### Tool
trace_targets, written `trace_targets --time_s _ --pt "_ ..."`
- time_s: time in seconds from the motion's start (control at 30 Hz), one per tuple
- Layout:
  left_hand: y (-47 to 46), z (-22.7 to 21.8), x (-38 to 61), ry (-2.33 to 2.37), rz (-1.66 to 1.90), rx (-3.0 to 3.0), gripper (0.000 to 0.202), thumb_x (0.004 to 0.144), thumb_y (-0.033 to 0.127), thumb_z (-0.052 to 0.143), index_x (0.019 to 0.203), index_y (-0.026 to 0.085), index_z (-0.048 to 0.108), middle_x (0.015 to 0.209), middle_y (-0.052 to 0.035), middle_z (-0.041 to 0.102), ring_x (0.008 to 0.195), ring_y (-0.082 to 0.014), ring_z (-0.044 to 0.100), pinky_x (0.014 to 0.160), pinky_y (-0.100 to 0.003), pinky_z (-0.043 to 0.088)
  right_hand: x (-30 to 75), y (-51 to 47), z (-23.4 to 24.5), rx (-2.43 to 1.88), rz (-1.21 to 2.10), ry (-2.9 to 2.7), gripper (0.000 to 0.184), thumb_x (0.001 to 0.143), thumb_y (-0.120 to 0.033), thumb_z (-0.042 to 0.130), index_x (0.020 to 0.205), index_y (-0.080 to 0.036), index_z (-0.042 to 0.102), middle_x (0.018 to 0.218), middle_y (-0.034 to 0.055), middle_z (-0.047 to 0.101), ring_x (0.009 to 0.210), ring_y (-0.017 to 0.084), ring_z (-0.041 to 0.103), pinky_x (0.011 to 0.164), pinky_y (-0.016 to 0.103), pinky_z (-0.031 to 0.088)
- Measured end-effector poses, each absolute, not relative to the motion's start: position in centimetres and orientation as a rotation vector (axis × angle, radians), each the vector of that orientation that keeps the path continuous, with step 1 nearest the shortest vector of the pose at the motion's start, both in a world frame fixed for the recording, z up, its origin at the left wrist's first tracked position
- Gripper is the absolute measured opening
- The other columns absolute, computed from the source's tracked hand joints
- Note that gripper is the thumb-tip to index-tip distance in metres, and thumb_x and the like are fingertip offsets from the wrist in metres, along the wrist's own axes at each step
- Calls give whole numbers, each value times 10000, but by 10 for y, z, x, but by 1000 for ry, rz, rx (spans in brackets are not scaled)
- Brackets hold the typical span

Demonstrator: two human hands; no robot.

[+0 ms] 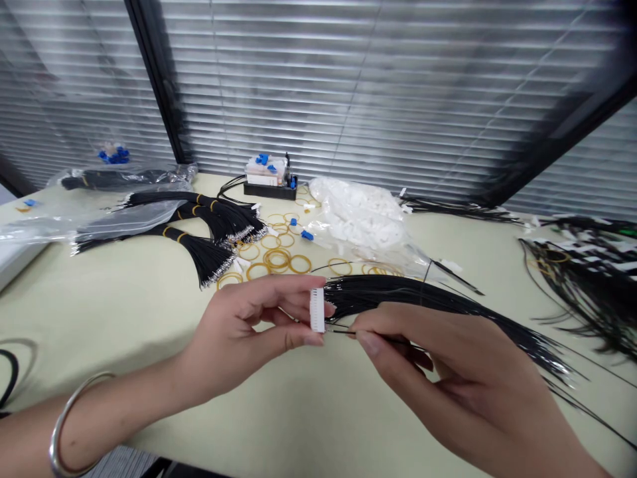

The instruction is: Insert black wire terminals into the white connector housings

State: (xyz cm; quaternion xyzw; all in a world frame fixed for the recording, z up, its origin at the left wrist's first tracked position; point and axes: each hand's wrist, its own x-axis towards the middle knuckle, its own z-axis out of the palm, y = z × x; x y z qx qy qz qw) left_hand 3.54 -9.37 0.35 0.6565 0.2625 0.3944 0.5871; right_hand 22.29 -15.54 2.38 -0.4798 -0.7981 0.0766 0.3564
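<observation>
My left hand point(233, 338) pinched the white connector housing point(317, 310) between thumb and fingers, above the pale table point(149, 318). My right hand point(448, 378) pinched 1 black wire point(343, 330) from the bundle point(398, 299), tip just short of the housing; next move: align tip to a cavity.

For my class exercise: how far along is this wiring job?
Done: the black wire bundles tied with yellow bands, further back. In hand: the left hand holds a white multi-pin connector while the right hand holds a single black wire to it. Left: the untied black wires beside them.
</observation>
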Motion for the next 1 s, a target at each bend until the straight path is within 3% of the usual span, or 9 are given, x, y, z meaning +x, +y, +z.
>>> trace_targets --time_s 0.43,0.9,1.0 --pt "-95 2 36 569 908 1532 386 705 59 704 1039 245 654 870 36 734 798 -91 690 713 -137 560 221 -157 21 -1255 224 -2072 153 855 -130 449 775 -168 574 609 -40 549 473 14 427 429 129 327" --pt "-95 2 37 566 890 1605 321 709 85 698 1007 191 646 856 -9 736 750 -126 694 687 -198 571 218 -157 13 -1257 274 -2080 184 869 -125 416 772 -171 565 588 -36 541 462 24 427 421 138 324" --pt "-93 -1 38 634 883 1568 312 717 123 704 1016 179 631 857 -10 727 780 -115 683 708 -182 556 220 -155 10 -1270 95 -2115 142 880 -125 427 857 -184 554 675 -31 578 519 30 469 484 151 366"
